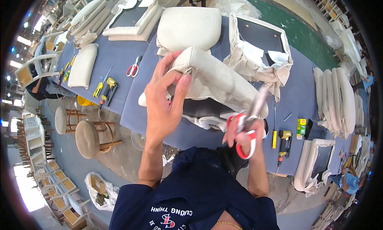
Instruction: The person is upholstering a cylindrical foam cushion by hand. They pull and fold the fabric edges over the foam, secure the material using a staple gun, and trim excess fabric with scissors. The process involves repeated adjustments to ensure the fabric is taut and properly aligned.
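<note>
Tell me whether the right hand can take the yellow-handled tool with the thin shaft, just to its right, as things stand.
Probably not yet: the right hand holds red-and-white-handled metal scissors, which would likely need putting down first. The yellow-handled tool lies nearby, uncovered.

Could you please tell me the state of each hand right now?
Left hand: holding the beige cushion by its near-left corner.
Right hand: closed around the red-handled scissors.
</note>
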`<state>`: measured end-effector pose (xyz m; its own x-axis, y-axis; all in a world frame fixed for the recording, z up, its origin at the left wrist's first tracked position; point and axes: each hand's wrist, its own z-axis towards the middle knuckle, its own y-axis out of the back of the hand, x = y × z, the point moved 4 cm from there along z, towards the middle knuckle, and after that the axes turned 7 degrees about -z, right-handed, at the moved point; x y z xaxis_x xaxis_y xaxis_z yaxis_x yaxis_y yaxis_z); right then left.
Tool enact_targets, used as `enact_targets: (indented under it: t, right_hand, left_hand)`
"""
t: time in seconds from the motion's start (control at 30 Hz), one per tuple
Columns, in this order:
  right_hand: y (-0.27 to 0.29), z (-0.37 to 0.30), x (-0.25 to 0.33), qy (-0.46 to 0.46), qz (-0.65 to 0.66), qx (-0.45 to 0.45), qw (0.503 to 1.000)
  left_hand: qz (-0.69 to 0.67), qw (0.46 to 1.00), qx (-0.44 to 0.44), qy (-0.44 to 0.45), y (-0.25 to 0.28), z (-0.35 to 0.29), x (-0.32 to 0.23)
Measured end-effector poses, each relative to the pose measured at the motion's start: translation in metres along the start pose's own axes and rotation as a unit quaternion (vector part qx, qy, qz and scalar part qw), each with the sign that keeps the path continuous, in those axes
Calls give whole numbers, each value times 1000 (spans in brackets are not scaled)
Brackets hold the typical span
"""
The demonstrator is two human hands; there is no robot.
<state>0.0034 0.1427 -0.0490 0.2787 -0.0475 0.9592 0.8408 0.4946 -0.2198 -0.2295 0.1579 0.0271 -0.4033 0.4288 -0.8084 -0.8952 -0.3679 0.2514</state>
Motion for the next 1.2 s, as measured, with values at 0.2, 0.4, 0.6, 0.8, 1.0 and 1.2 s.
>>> enact_targets:
  t: [0.2, 0.4, 0.6, 0.8, 1.0, 1.2]
  right_hand:
    - [-22, -11, -22, -139, -100, 184, 968]
    - [-20, 5, -32, -154, -174, 242, 942]
    - [-23, 30, -14, -85, -245, 188, 947]
    - [-24, 24, -12, -107, -275, 138, 945]
    - [-23, 23, 0, -80, -255, 96, 959]
    - [-26, 18, -5, -133, -256, 98, 952]
  left_hand:
    - [-55, 998, -3, 26, 3, -1, 5]
    - [-99, 995, -10, 29, 3, -11, 6]
    - [-85, 996, 10, 32, 9, -18, -2]
    - [-80, 997, 14, 19, 16, -21, -1]
    - [-136, 990, -16, 20, 9, -29, 7]
    - [-143, 989, -7, 27, 10, -31, 6]
